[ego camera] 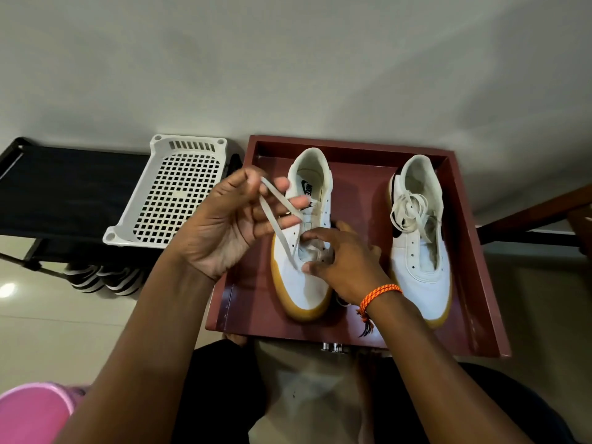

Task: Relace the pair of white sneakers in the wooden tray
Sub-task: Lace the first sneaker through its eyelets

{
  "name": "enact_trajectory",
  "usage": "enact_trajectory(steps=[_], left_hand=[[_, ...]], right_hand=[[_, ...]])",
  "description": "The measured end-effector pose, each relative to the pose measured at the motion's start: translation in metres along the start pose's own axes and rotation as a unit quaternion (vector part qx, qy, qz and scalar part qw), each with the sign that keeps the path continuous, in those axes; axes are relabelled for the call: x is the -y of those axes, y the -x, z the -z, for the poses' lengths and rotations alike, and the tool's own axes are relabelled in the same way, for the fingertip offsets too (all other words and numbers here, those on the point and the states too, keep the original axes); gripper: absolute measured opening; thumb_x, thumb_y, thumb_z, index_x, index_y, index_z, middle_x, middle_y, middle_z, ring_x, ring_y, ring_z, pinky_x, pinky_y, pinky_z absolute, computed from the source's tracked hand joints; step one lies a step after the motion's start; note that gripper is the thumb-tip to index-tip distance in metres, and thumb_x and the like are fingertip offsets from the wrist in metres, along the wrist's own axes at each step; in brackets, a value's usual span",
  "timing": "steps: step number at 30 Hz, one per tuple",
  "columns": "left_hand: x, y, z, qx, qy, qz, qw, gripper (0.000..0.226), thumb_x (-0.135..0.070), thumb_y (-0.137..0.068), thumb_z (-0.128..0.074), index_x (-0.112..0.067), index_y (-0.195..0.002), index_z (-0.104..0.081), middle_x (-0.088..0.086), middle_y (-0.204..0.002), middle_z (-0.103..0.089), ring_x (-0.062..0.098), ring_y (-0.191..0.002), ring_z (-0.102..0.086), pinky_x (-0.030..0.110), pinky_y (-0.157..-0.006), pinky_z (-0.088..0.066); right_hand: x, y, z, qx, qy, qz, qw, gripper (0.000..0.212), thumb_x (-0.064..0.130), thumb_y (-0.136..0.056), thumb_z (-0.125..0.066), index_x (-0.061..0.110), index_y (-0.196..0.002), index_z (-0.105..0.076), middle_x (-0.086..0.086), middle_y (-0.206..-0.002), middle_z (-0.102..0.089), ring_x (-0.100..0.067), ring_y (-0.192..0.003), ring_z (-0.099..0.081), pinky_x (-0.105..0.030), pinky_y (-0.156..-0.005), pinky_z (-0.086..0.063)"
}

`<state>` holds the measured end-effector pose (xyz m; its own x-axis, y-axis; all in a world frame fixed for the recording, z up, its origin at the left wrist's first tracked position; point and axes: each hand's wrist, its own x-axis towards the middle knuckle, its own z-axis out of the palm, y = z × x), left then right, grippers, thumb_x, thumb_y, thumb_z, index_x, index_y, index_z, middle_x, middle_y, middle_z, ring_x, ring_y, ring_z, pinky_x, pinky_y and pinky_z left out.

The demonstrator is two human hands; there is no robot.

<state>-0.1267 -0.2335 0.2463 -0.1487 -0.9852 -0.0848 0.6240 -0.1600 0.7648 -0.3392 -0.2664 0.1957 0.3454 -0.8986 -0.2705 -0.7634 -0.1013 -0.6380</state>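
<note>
The left hand (pixel 224 225) pinches the flat white lace (pixel 282 216) above the left white gum-soled sneaker (pixel 304 283) in the dark red wooden tray (pixel 474 267). The right hand (pixel 346 261) rests on that sneaker's eyelets, fingers curled; whether its grip clamps anything cannot be told. The right white sneaker (pixel 419 270) holds a loose lace bundle (pixel 408 211).

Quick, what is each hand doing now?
Left hand: holds the lace, raised.
Right hand: fingers spread, resting on the left sneaker, gripping nothing visible.

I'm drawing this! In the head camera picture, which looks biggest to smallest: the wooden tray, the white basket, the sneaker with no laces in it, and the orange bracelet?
1. Wooden tray, biggest.
2. White basket.
3. Unlaced sneaker, with a loose lace piled on it.
4. Orange bracelet, smallest.
</note>
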Motion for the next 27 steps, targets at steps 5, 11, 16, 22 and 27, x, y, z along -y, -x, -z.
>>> enact_trajectory(steps=[5, 11, 16, 22, 27], left_hand=[[-0.008, -0.002, 0.005, -0.088, -0.030, 0.029, 0.995, 0.011, -0.018, -0.108, -0.048, -0.016, -0.104, -0.059, 0.004, -0.071, -0.058, 0.011, -0.045, -0.054, 0.038, -0.061, -0.060], [0.040, -0.008, 0.010, -0.059, -0.675, 0.205, 0.707, 0.053, -0.064, -0.101, -0.057, -0.017, -0.079, -0.067, 0.000, -0.066, -0.067, 0.018, -0.060, -0.067, 0.038, -0.066, -0.060], [0.033, -0.013, 0.016, -0.001, -0.632, 0.126, 0.764, 0.027, -0.031, -0.102, -0.072, -0.018, -0.078, -0.074, -0.007, -0.076, -0.073, 0.008, -0.074, -0.068, 0.033, -0.073, -0.055], [0.009, -0.004, 0.006, -0.012, -0.335, 0.060, 0.940, 0.026, -0.017, -0.103, -0.064, 0.003, -0.088, -0.068, 0.013, -0.088, -0.067, 0.023, -0.083, -0.064, 0.030, -0.081, -0.056], [0.007, -0.008, 0.011, -0.073, -0.260, 0.043, 0.962, 0.025, -0.018, -0.100, -0.064, -0.011, -0.076, -0.064, 0.023, -0.100, -0.067, 0.027, -0.090, -0.066, 0.033, -0.084, -0.059]], right_hand=[[0.000, 0.001, 0.001, 0.006, -0.004, 0.002, 1.000, 0.047, 0.038, -0.083, -0.086, 0.049, -0.124, -0.067, 0.018, -0.124, -0.049, -0.009, -0.103, -0.055, -0.047, -0.108, -0.028], [0.000, 0.001, 0.001, -0.002, 0.003, 0.014, 1.000, 0.041, 0.041, -0.081, -0.087, 0.046, -0.117, -0.069, 0.015, -0.120, -0.052, -0.018, -0.111, -0.059, -0.054, -0.110, -0.034], [-0.001, 0.001, -0.002, -0.021, 0.062, 0.038, 0.997, 0.025, 0.044, -0.082, -0.086, 0.034, -0.091, -0.064, 0.012, -0.115, -0.052, -0.018, -0.108, -0.059, -0.042, -0.096, -0.038], [-0.006, -0.001, -0.002, -0.030, 0.121, 0.099, 0.987, 0.009, 0.032, -0.099, -0.070, 0.036, -0.106, -0.068, 0.004, -0.135, -0.053, -0.026, -0.121, -0.060, -0.037, -0.084, -0.051], [-0.011, -0.003, 0.002, -0.025, 0.087, 0.109, 0.990, 0.015, 0.032, -0.106, -0.057, 0.027, -0.105, -0.071, 0.000, -0.156, -0.039, -0.028, -0.120, -0.059, -0.035, -0.082, -0.049]])
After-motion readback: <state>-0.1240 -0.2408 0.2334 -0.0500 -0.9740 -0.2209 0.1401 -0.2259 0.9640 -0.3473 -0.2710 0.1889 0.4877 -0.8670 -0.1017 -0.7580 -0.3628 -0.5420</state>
